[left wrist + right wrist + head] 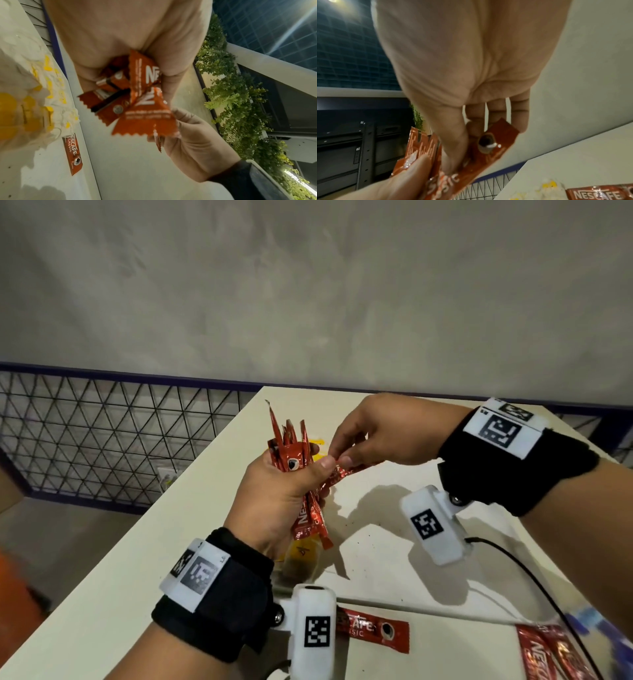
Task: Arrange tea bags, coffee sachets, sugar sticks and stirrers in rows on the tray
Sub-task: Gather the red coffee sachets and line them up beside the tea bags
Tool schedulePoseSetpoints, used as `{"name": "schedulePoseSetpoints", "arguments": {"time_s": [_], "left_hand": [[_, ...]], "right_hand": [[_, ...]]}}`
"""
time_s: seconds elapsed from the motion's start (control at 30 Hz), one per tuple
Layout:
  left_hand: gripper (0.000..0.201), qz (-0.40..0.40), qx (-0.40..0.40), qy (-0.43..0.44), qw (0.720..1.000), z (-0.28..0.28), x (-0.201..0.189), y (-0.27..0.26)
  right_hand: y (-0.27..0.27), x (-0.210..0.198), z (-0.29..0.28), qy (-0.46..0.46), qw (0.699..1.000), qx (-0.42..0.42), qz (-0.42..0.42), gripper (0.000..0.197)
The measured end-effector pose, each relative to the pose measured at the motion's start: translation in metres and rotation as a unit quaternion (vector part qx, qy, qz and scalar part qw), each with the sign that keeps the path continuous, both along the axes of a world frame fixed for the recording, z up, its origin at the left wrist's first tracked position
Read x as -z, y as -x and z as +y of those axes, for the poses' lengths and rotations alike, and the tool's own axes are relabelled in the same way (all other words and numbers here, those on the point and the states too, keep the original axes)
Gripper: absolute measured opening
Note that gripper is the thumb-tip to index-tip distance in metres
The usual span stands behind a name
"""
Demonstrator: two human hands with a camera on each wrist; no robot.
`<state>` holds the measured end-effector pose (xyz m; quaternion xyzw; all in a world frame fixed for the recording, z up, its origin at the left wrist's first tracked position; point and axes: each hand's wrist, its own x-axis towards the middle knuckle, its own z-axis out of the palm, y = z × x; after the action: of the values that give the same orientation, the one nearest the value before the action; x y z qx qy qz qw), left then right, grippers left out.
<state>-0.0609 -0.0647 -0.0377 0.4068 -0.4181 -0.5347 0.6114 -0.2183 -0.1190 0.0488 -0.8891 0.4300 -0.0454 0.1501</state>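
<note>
Fingers of the left hand (274, 494) were curled round a bunch of red Nescafé coffee sachets (294, 460), the thumb pressed across the front of the bundle, the sachets fanning upward out of the fist and downward below the palm. This bunch was held above the cream table (113, 577), and every place that follows is given from the bunch. Directly beneath it, on the table, lay a heap of tea bags with yellow tags (301, 559); from the head view the pile was mostly hidden by the hand, and it showed better from the left wrist camera, though blurred. Below the bunch and nearer the person, a single Nescafé Classic sachet (373, 631) lay flat on the table, just beyond the tea bags. Just right of the bunch, the right hand (383, 433) pinched one sachet (346, 472) between thumb and forefinger, its near end touching the bundle at the left thumb; the other fingers hung loosely bent behind it. Further right and low, at the frame's corner, more red sachets (548, 655) lay on what seemed to be a clear packet, too blurred to be sure. A black cable (534, 577) ran across the table, well apart from the bunch.
</note>
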Motion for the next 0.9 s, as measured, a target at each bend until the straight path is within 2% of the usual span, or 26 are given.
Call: {"name": "schedulePoseSetpoints", "arguments": {"time_s": [0.07, 0.13, 0.23, 0.3, 0.47, 0.7, 0.9], "left_hand": [[0.039, 0.006, -0.015, -0.005, 1.000, -0.001, 0.000, -0.001], [0.031, 0.010, -0.030, -0.012, 0.999, -0.003, 0.001, -0.003], [0.026, 0.017, -0.037, -0.016, 0.999, -0.005, 0.002, -0.005], [0.027, 0.016, -0.040, -0.013, 0.999, -0.006, 0.004, -0.006], [0.029, 0.018, -0.041, -0.003, 0.999, -0.008, 0.005, -0.007], [0.035, 0.014, -0.034, 0.006, 0.999, -0.009, 0.010, -0.007], [0.038, 0.011, -0.035, 0.002, 0.999, -0.011, 0.011, -0.007]], "right_hand": [[0.006, -0.005, -0.012, -0.011, 0.999, 0.023, -0.033, 0.011], [0.014, -0.005, -0.032, 0.008, 0.995, 0.081, -0.056, 0.008], [0.020, 0.015, -0.061, 0.066, 0.983, 0.170, 0.005, 0.006], [0.020, 0.037, -0.076, 0.073, 0.976, 0.199, 0.055, 0.008], [0.016, 0.072, -0.104, 0.043, 0.972, 0.191, 0.127, 0.013], [0.010, 0.084, -0.121, 0.012, 0.980, 0.174, 0.095, 0.014], [0.006, 0.088, -0.125, 0.032, 0.979, 0.173, 0.103, 0.012]]}}
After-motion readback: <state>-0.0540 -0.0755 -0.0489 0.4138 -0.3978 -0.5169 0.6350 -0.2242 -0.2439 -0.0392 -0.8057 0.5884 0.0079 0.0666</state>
